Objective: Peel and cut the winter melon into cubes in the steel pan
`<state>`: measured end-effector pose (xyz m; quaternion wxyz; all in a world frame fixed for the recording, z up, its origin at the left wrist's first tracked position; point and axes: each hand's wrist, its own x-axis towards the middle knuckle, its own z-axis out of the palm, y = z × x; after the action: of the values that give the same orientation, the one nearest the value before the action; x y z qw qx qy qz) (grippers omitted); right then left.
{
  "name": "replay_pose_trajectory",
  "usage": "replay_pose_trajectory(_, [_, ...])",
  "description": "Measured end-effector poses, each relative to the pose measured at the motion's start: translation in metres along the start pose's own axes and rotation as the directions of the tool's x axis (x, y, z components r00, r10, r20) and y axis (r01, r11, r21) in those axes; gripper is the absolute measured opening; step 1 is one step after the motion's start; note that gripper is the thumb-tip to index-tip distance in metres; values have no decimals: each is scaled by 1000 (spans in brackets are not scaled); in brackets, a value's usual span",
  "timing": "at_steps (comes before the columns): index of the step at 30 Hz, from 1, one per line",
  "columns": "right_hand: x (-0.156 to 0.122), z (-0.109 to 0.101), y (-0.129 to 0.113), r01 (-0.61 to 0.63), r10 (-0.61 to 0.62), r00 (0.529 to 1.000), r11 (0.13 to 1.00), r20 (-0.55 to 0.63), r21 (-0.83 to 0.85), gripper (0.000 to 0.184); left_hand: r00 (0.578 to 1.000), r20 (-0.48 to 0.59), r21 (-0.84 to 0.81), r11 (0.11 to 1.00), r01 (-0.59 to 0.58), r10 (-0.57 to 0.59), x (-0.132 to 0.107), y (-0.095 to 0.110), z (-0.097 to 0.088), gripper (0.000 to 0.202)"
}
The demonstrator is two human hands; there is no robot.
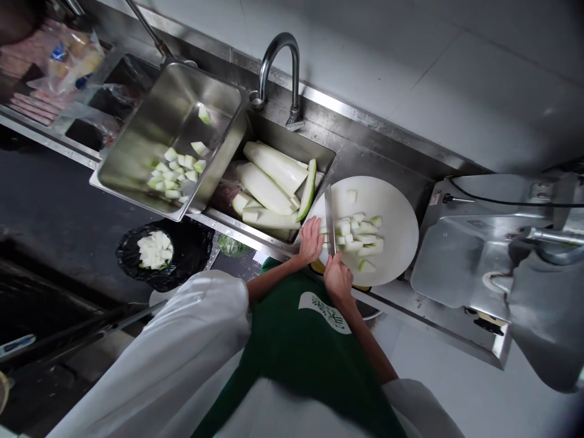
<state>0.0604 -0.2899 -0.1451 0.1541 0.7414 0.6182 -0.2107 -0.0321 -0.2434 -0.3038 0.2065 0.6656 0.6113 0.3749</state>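
My right hand [338, 278] is wrapped around the handle of a kitchen knife [330, 213], whose broad blade points away from me over a round white cutting board [399, 243]. Left of the blade, my left hand [311, 240] has its fingers bent down onto winter melon at the board's edge; its fingertips partly hide the piece. Cut winter melon chunks [360, 234] lie right of the knife. In the sink beside the board are long peeled winter melon pieces [269, 185], and a green-edged strip [309, 190] leans at their right end.
A deep steel pan [132, 137] holding melon cubes [173, 173] rests over the counter left of the faucet [279, 67]. Below it stands a black-lined bin [182, 249] with white scraps. Packaged meat [34, 109] lies far left; a metal machine [456, 261] stands right.
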Motion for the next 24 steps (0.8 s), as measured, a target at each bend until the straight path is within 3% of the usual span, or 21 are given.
replay_pose_trajectory(4, [9,9,-13,3,-3,999,1000,34,-2,35,997,74,45,999,20,-23,-1,-1,1,62])
replay_pose_trajectory(7, [19,14,-8,21,-21,1000,1000,22,16,36,990,134,73,996,41,-51,-1,-3,-2,61])
replay_pose_trajectory(13, [44,8,42,121,-105,989,979,-100,165,36,988,148,46,999,27,-33,1,-2,-8,59])
replay_pose_trajectory(17, [46,-6,69,131,-82,978,957,-193,258,34,988,157,-6,1000,10,-9,6,-2,-15,61])
replay_pose_trajectory(21, [43,-24,86,116,-45,968,953,-247,279,32,984,153,-56,995,-84,92,13,7,-17,64])
replay_pose_trajectory(24, [45,-33,95,105,-40,979,940,-199,326,27,947,216,-12,970,-242,239,21,24,-12,66])
